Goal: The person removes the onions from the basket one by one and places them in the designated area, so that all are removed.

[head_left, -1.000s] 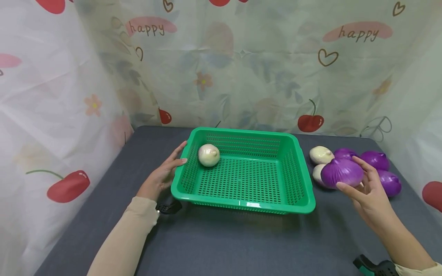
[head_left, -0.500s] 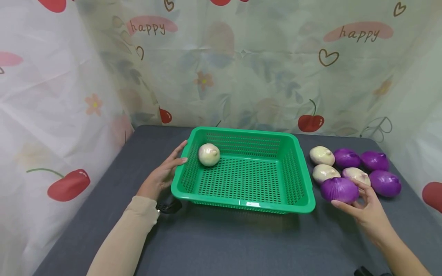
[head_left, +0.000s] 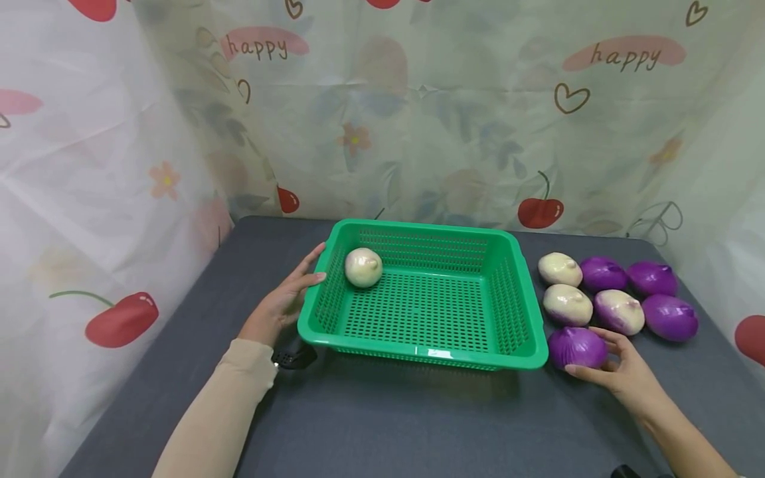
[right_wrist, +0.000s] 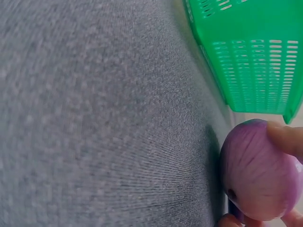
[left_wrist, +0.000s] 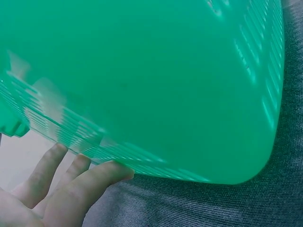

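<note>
The right hand (head_left: 627, 375) cups a purple onion (head_left: 577, 348) that sits on the dark grey table (head_left: 388, 418), just off the near right corner of the green basket (head_left: 514, 355) — fingers and thumb curled round it. In the right wrist view a fingertip (right_wrist: 284, 137) lies on top of that onion and others show at its underside; the onion is close to the basket's corner, whether touching can't be told.

The left hand (head_left: 283, 302) rests w/ straight fingers against the basket's left wall, gripping nothing. The left wrist view shows the fingers (left_wrist: 90, 182) flat along the wall's lower edge.

Inside the basket, one white onion (head_left: 363, 267) lies in the far left corner.

On the table right of the basket: two white onions (head_left: 558, 269) (head_left: 568, 305) nearest the basket, one white-and-purple onion (head_left: 619, 311) beside them, and three more purple ones (head_left: 602, 274) (head_left: 651, 278) (head_left: 669, 317) farther right. A cherry-print curtain (head_left: 418, 119) hangs behind.
</note>
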Demonstrator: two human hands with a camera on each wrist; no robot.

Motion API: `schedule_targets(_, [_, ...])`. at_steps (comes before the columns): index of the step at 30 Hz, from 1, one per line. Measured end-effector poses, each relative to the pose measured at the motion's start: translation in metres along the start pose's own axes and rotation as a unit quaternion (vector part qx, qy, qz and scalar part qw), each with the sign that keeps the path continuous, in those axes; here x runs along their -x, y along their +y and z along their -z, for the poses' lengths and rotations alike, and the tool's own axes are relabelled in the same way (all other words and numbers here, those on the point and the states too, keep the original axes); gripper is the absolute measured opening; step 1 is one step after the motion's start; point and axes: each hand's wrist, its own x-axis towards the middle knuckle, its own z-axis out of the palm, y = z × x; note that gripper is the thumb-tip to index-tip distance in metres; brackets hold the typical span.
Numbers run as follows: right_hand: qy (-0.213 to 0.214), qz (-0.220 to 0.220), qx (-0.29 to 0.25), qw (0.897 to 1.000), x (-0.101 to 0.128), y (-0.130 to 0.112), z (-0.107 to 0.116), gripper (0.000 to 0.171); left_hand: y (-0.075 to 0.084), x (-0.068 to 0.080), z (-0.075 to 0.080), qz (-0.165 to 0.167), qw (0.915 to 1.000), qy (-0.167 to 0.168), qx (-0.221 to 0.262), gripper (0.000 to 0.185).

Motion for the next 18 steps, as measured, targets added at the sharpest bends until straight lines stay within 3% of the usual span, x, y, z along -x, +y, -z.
schedule_targets(18, [-0.01,0.014,0.023,1.0,-0.0029,0.0076,0.0064,0.091,0.0006,0.0011,-0.0012,-0.002,1.0,-0.002,-0.003,0.068])
